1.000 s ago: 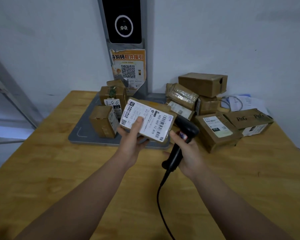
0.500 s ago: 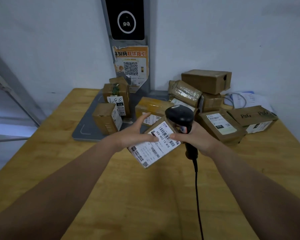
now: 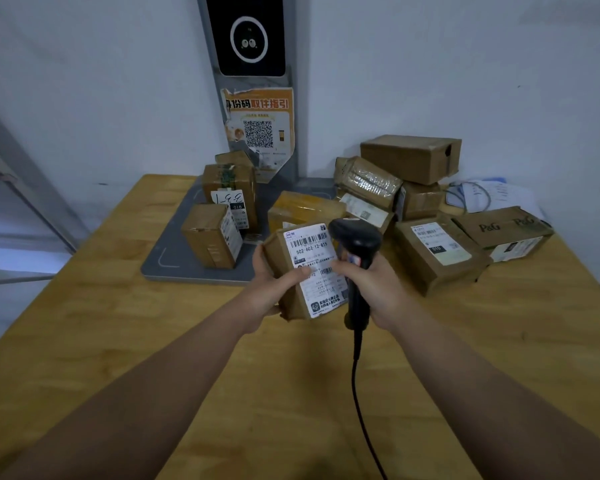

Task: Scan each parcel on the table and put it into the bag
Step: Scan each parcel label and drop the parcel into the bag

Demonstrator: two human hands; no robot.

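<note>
Brown cardboard parcel (image 3: 280, 251) is held up off the table (image 3: 111, 344) at centre view. Its white label (image 3: 314, 249) faces the camera, barcode end toward 12 o'clock.

Left hand (image 3: 269, 289) wraps the parcel's 9 o'clock edge, with the thumb laid across the label.

Right hand (image 3: 374, 282) is closed round the grip of a black scanner (image 3: 355, 237) at the parcel's 3 o'clock. The scanner head is just beside the label's upper corner. Its cable (image 3: 357, 375) trails toward 6 o'clock.

Grey pad (image 3: 167, 268) lies at the parcel's 10 o'clock and carries two upright boxes (image 3: 208, 237).

A loose heap of parcels (image 3: 409, 157) lies on the table at 2 o'clock, with the P&G box (image 3: 499, 226) at its outer end.

QR poster (image 3: 258, 129) is on the post at 12 o'clock.
</note>
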